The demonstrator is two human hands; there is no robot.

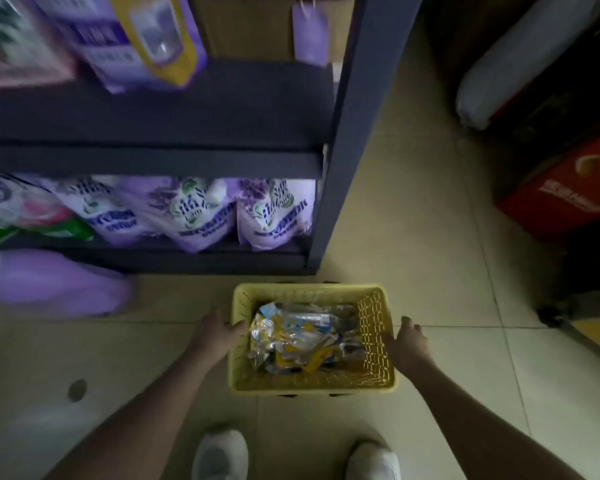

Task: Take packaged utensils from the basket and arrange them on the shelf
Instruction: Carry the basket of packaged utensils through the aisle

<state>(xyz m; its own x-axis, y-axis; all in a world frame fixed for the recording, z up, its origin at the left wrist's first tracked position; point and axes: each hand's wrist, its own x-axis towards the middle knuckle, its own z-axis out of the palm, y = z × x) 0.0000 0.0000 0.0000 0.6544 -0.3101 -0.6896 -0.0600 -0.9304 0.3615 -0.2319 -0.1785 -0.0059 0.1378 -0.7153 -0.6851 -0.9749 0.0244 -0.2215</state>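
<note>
1. I am looking down at a yellow basket [312, 384] sitting on the tiled floor [430, 237], just near of the dark shelf [174, 109].
2. My left hand [219, 329] is gripping the basket's left wall, its thumb hooking over the rim and the fingers lying on the outside.
3. My right hand [409, 339] is pressing against the right wall from outside; the fingers are curling lightly, but I cannot tell whether they are actually clasping the rim.
4. The packaged utensils [302, 336] are lying in a crinkled, shiny heap inside the basket, filling most of its bottom.
5. Purple-and-white bags [201, 213] are standing in a row on the lower level of the shelf, and blurred purple packs [118, 39] are sitting on the level above.
6. A red box [565, 188] is standing well apart at the far right.
7. My white shoes [222, 455] are showing at the near edge.
</note>
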